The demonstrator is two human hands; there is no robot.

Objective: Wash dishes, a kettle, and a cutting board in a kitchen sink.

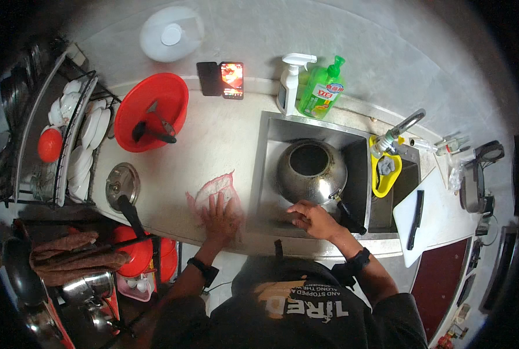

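Note:
Flat on a thin pink-edged dishcloth (216,183) rests my left hand (220,218), its fingers spread over the cloth on the pale countertop (163,192). My right hand (315,220) hovers over the front of the steel sink (272,218) with bent fingers; nothing shows in them. Just beyond it, a metal wok (292,181) lies upside down in the main basin. Its dark handle (351,213) points towards the front right corner. A yellow caddy (386,176) holding a grey scrubber (386,165) hangs by the faucet (405,124).
Left of the cloth are a red basin (126,120) with utensils, a steel lid (123,185) and a dish rack (61,174). At the back stand a phone (232,80), a white spray bottle (288,89) and a green soap bottle (320,96). A knife (415,220) lies on a white cutting board (405,209).

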